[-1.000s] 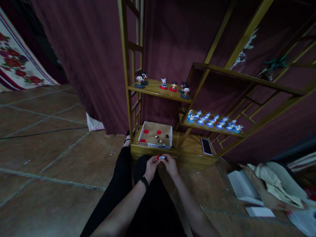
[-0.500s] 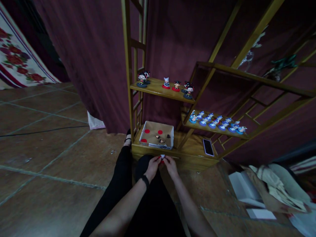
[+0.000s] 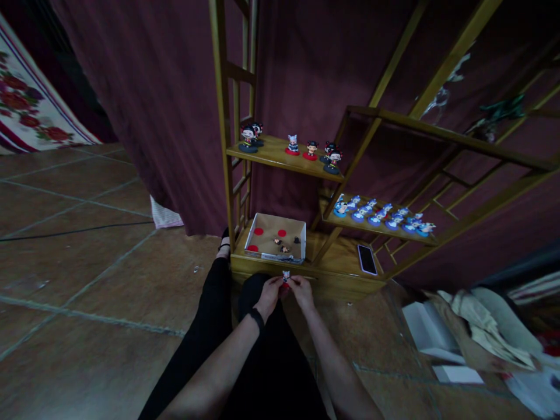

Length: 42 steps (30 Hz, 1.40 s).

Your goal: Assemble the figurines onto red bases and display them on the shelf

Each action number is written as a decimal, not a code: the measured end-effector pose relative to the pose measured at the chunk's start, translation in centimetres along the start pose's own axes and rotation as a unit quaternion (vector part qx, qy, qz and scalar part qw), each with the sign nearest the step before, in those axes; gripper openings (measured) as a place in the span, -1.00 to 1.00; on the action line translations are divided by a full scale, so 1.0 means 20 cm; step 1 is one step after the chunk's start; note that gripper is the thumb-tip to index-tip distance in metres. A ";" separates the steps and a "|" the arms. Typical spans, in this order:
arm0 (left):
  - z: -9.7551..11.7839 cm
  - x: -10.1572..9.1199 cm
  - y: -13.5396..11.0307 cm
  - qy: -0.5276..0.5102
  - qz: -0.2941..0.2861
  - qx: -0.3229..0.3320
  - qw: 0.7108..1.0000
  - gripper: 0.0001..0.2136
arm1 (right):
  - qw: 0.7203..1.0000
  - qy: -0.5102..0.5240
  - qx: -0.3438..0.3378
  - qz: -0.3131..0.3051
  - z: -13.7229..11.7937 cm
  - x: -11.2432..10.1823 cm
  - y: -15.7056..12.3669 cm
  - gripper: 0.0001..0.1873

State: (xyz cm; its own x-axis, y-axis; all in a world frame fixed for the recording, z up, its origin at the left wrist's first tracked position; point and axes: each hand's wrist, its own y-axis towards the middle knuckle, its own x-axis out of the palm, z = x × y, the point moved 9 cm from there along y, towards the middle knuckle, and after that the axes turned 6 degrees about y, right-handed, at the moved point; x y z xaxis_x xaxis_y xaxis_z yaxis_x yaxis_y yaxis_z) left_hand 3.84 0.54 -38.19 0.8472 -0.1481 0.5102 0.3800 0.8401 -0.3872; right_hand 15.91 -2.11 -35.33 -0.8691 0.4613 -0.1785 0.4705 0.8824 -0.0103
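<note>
My left hand (image 3: 268, 293) and my right hand (image 3: 301, 291) meet above my knees, both pinched on a small white figurine on a red base (image 3: 286, 277), which stands upright between the fingertips. Just beyond them an open cardboard box (image 3: 276, 238) rests on the bottom board of a wooden shelf unit (image 3: 332, 268); it holds red round bases and several small dark pieces.
Several figurines (image 3: 310, 150) stand on the upper shelf, and a row of blue-based ones (image 3: 380, 213) on the middle shelf. A phone (image 3: 366, 259) lies on the bottom board. White boxes and crumpled paper (image 3: 464, 332) lie on the tiled floor at right. A dark red curtain hangs behind.
The figurine lay sideways between my fingers a second ago; now it stands upright on its red base. My hands stayed in place.
</note>
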 end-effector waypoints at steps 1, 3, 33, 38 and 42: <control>0.00 0.00 0.00 0.001 0.004 0.003 1.000 -0.82 | 1.000 -0.002 -0.001 0.005 -0.01 0.00 0.00 -0.83; -0.01 -0.02 0.02 0.001 0.018 0.010 1.000 -0.81 | 1.000 -0.008 -0.003 0.014 -0.02 0.00 -0.01 -0.84; 0.01 -0.01 0.01 -0.018 0.021 0.021 0.999 -0.82 | 0.965 0.225 0.132 0.003 0.09 0.07 -0.06 -0.70; -0.01 -0.02 0.04 -0.010 0.025 0.017 1.000 -0.84 | 0.961 0.239 0.140 -0.012 0.07 0.08 -0.06 -0.74; 0.00 -0.01 0.04 -0.009 0.019 0.012 1.000 -0.84 | 0.966 0.211 0.147 -0.001 0.07 0.06 -0.06 -0.72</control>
State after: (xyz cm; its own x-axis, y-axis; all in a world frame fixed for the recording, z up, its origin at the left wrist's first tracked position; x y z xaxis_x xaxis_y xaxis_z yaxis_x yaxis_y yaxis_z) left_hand 3.97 1.14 -38.59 0.8543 -0.1070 0.5086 0.3383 0.8574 -0.3879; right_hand 14.51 -2.79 -36.85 -0.8255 0.5117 0.2383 0.4381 0.8470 -0.3011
